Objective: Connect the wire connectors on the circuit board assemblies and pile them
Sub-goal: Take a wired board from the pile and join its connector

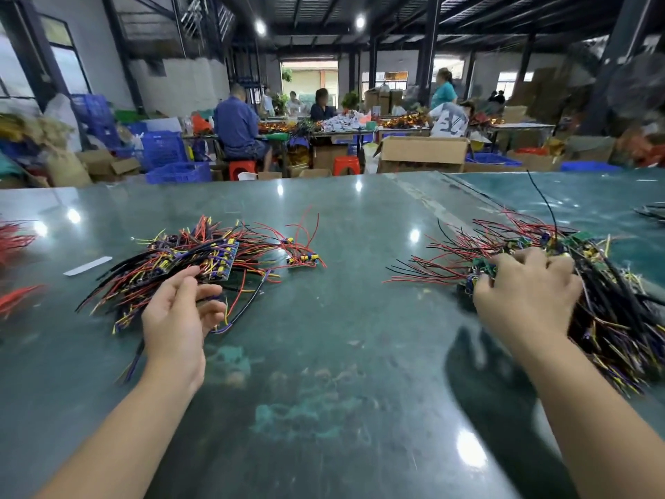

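Two heaps of circuit boards on the green table. Left pile sits ahead of the left hand, a tangle of red, black, yellow and purple wires with a row of boards on top. One loose small board lying just right of that pile, red wires curling up off it. Right pile much bigger and messier, spilling toward the table's right edge, red wire ends fanning out to the left.

Right hand down on the near-left side of the right pile, fingers curled into the boards and wires, grabbing at some green board bits there. Can't tell exactly which piece, too tangled.

Left hand just over the near edge of the left pile, fingers loose and slightly bent, nothing in them, maybe brushing a wire or two.

Strip of white paper left of the left pile. More red wires at the far left edge.

Beyond the table: blue crates, cardboard boxes, red stools, people sitting at other work tables.
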